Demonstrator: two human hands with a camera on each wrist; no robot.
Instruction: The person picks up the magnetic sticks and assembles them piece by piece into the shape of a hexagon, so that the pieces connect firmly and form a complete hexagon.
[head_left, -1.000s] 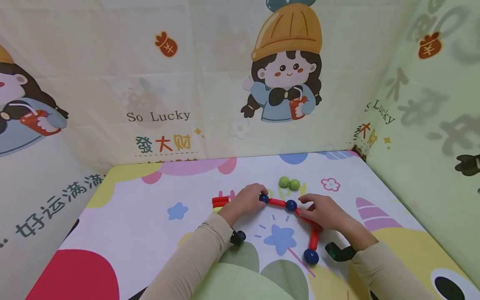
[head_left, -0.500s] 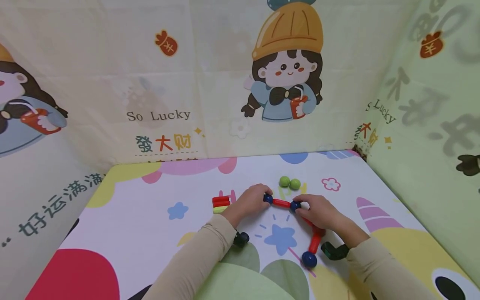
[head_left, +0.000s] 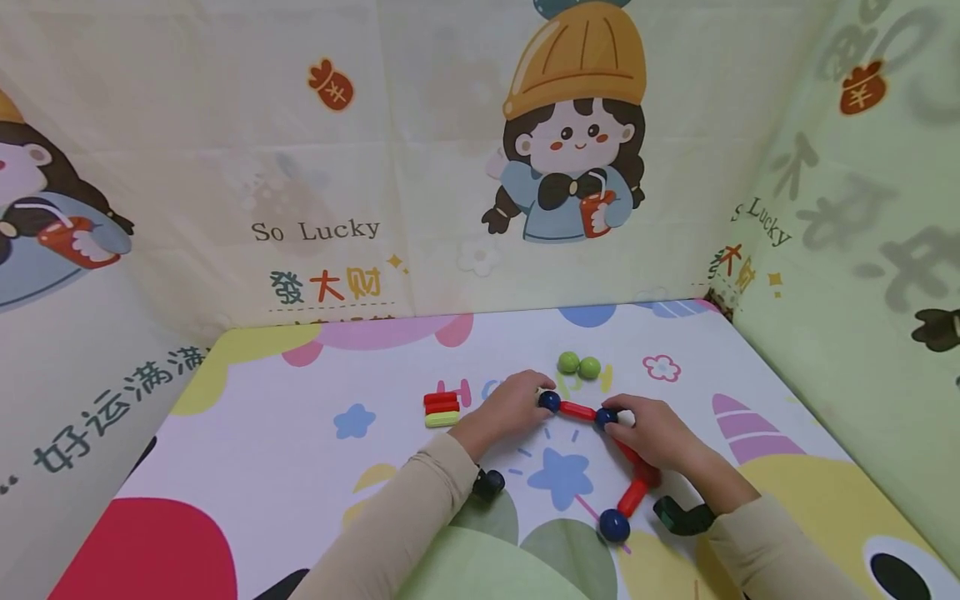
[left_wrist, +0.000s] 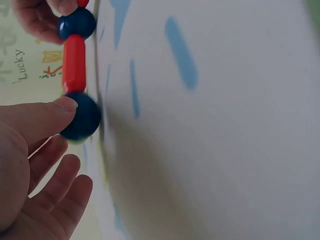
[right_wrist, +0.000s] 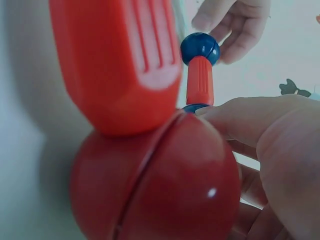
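A chain of balls and red rods lies on the table. My left hand (head_left: 513, 406) pinches the blue end ball (left_wrist: 82, 119) between thumb and fingers. From it a red rod (head_left: 577, 411) runs to a second blue ball (left_wrist: 77, 24), which my right hand (head_left: 649, 429) pinches. Beyond that, another red rod (head_left: 628, 451) leads under the right hand to a dark red ball (right_wrist: 155, 185), large in the right wrist view and mostly covered by the hand in the head view. A further red rod (head_left: 633, 497) ends in a blue ball (head_left: 614, 526) near the front.
Two green balls (head_left: 579, 366) sit behind the chain. Left of my left hand lie two red rods (head_left: 441, 402) and a yellow-green rod (head_left: 442, 419), side by side. Printed cloth walls (head_left: 420, 192) stand behind and at the sides of the patterned table (head_left: 285, 433).
My right fingers have shifted from the rod onto the second blue ball. Both hands and the held balls have moved right and slightly nearer, while the front blue ball has moved slightly nearer and left.
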